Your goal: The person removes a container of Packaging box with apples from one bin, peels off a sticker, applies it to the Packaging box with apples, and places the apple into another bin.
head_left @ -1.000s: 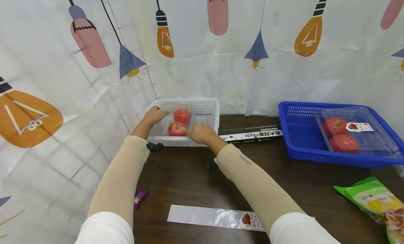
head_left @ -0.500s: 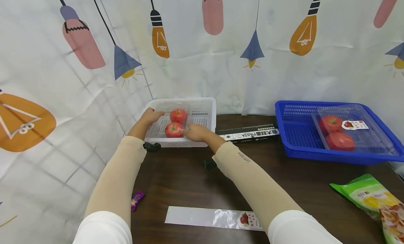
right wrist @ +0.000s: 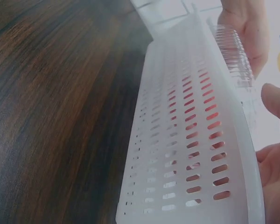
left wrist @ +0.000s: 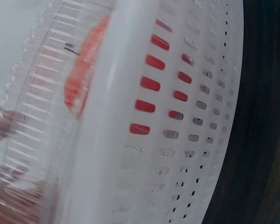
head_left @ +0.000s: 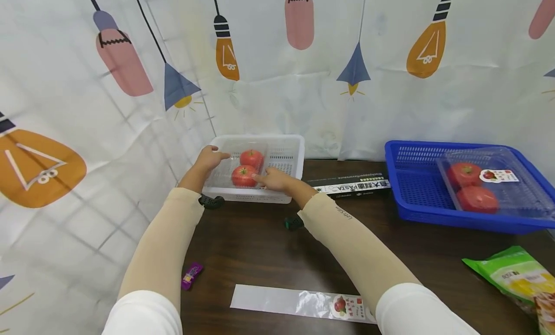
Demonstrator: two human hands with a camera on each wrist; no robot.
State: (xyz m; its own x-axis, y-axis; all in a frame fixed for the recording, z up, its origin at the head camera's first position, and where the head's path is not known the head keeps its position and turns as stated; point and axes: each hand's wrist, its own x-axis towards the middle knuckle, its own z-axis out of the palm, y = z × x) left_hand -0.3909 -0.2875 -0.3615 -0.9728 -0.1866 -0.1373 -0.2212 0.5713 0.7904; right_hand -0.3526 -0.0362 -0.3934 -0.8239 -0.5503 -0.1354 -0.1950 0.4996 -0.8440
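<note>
Your left hand (head_left: 211, 157) and right hand (head_left: 277, 180) both reach into the white basket (head_left: 291, 141) at the counter's (head_left: 260, 248) far left corner; between them sits a clear box (head_left: 240, 167) with two tomatoes (head_left: 244, 176), inside the basket; your left fingers curl over the box's left edge and pinch it, while your right fingers lie nearly straight against its right side, touching the plastic; the left wrist view shows the ribbed clear wall (left wrist: 32, 116) pressed against the basket's slotted side; a pasta carton (head_left: 353, 186) lies just right of the basket; a blue basket (head_left: 416, 200) with another tomato box (head_left: 481, 180) stands at the far right; a label strip (head_left: 299, 303) lies by the near edge.
</note>
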